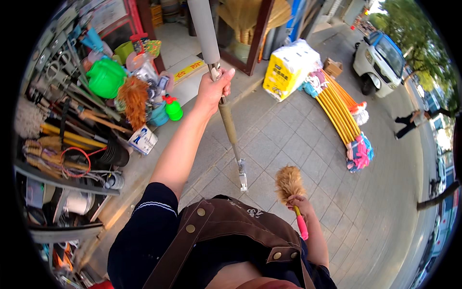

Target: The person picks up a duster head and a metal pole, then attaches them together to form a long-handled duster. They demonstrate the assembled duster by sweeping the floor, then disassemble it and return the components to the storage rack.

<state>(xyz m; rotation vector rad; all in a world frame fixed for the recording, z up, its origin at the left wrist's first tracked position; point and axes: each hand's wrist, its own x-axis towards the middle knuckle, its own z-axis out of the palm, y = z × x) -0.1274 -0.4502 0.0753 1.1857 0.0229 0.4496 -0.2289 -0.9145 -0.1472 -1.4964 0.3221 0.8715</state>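
Note:
My left hand (215,89) is stretched out ahead, its fingers wrapped round a long metal pole (228,123). A grey sleeve covers the pole's far part; a brownish sleeve lies below my fist, and a metal clip-like fitting forms the near end. What tops the pole is cut off by the upper edge. At my right side, my right hand (299,203) grips a duster (288,183) at the neck. Its tan fluffy head points up and away from me, and its yellow and pink handle hangs below the hand. Both tools are held above the paving.
Yellow-handled mops (337,113) lie on the paving ahead right, beside a yellow-and-white pack (291,70). Racks of tools and brushes (72,111) crowd the left, with a green spray bottle (173,108) on the step. A small white vehicle (380,62) and a walking person (411,119) are farther right.

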